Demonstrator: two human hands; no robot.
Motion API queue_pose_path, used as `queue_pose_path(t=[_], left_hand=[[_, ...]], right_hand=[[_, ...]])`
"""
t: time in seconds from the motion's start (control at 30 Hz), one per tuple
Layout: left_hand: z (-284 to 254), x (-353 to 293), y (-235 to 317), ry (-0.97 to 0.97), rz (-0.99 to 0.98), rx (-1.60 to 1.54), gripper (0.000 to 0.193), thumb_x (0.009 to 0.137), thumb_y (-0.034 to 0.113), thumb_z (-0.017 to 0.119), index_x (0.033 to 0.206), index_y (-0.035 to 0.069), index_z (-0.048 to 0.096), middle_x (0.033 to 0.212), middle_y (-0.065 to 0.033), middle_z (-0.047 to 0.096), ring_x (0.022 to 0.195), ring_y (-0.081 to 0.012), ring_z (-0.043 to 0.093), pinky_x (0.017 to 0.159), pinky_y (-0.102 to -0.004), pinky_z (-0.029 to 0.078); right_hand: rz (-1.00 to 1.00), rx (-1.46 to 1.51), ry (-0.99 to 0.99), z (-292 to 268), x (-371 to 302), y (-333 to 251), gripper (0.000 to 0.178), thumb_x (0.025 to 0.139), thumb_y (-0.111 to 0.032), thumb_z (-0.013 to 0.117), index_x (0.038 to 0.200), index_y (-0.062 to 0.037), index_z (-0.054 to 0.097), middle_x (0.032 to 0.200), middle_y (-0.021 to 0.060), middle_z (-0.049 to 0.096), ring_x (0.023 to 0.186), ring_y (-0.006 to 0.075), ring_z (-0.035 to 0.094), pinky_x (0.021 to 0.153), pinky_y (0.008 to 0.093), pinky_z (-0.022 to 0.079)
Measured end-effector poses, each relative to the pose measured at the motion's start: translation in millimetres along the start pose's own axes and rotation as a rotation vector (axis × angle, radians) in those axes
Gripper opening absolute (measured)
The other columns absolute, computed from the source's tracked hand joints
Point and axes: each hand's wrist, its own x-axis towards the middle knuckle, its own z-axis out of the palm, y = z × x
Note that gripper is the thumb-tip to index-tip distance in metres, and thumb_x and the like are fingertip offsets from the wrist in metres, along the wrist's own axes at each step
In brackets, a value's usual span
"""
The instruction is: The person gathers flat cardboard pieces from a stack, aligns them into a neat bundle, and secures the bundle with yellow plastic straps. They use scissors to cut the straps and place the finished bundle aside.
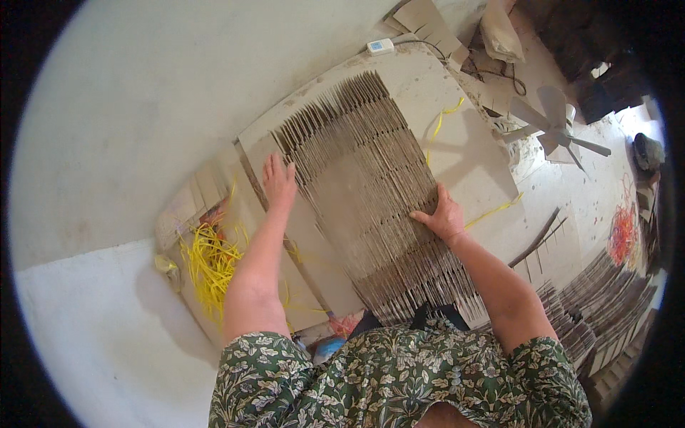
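A long row of slotted grey-brown cardboard divider strips (349, 192), packed on edge, stretches from my waist to the far side of the table. My left hand (279, 181) lies flat against the row's left side near its far end, fingers straight. On the right side, lower down, my right hand (444, 215) rests against the strips with its thumb spread over their top edges. Neither hand is closed round anything. A yellow plastic strap (436, 132) comes out from beside the row on the right, and another yellow strap (494, 211) lies just beyond my right hand.
A pale board tabletop (474, 153) bears the row. Left of it hangs a bundle of yellow straps (212, 265). A fan (556, 132) stands at the right, with stacked dark cardboard strips (606, 299) on the floor below. A small white device (380, 47) sits at the far edge.
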Motion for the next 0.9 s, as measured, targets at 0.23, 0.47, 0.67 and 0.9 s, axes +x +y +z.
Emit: queue_pose_path(t=[0.23,0.47,0.67,0.9], left_hand=[[23.4,-80.0,-5.3,-0.047,-0.28,-0.577,0.07,0.097,0.041,0.043,0.145,-0.002,0.017,0.152,-0.0179,0.018,0.141,-0.0298,0.017,0.114,-0.0373,0.015],[64.9,-182.4,63.8,-0.271,-0.612,-1.102,0.073,0.095,0.043,0.05,0.144,-0.003,0.021,0.145,-0.0174,0.032,0.132,-0.025,0.034,0.109,-0.0355,0.027],[86.9,-161.5,107.4,-0.15,-0.432,-0.902,0.068,0.092,0.035,0.056,0.139,-0.006,0.029,0.142,-0.0211,0.037,0.131,-0.03,0.036,0.109,-0.039,0.028],[99.2,-162.2,122.4,-0.176,-0.459,-0.795,0.046,0.094,0.033,0.052,0.118,-0.006,0.053,0.117,-0.0128,0.058,0.106,-0.0215,0.052,0.092,-0.0359,0.042]], right_hand=[[-0.004,0.005,-0.014,-1.0,-1.2,2.7,0.101,0.064,-0.054,0.077,0.134,0.0038,0.033,0.119,0.0249,0.053,0.111,0.0382,0.053,0.093,0.0427,0.044],[0.029,-0.008,-0.07,-9.1,0.1,1.4,0.102,0.065,-0.055,0.076,0.136,0.0032,0.032,0.121,0.0261,0.053,0.111,0.038,0.054,0.093,0.0423,0.044],[-0.002,0.017,0.005,-9.9,8.8,22.1,0.102,0.064,-0.058,0.075,0.134,0.0033,0.033,0.118,0.0249,0.054,0.108,0.0367,0.056,0.091,0.042,0.046],[0.088,0.165,-0.062,-34.8,-2.5,12.3,0.084,0.067,-0.049,0.074,0.129,-0.0033,0.041,0.116,0.0197,0.057,0.108,0.0357,0.056,0.09,0.0425,0.046]])
